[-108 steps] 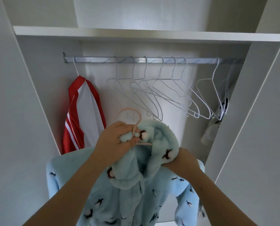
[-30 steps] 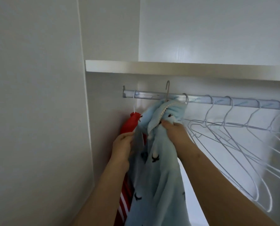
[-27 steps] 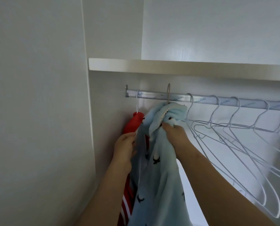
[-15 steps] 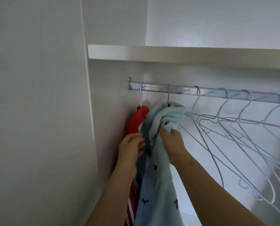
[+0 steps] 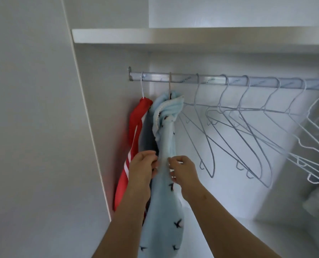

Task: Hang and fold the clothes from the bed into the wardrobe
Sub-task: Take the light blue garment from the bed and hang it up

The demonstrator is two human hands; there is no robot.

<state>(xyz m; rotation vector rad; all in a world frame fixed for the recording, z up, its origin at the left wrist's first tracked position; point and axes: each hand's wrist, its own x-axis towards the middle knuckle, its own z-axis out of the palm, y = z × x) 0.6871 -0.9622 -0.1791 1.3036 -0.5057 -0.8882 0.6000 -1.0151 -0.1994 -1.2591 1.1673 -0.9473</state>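
A light blue fleece garment (image 5: 166, 142) with small dark bird prints hangs from the metal rail (image 5: 210, 81) on a pale hanger whose hook (image 5: 170, 84) sits over the rail. My left hand (image 5: 142, 168) pinches the garment's left front edge at mid height. On the right front edge, at the same height, my right hand (image 5: 182, 170) pinches the fleece with curled fingers. A red and white striped jacket (image 5: 136, 131) hangs just to the left, touching the blue fleece.
Several bare white wire hangers (image 5: 247, 127) hang on the rail to the right. A white shelf (image 5: 192, 38) runs above the rail. The wardrobe's left side panel (image 5: 89, 127) stands close to the red jacket. A pale garment (image 5: 318, 202) shows blurred at far right.
The blue fleece now hangs on the rail by itself. Both hands slid down from its collar to mid height on the front edges. The camera tilted slightly.
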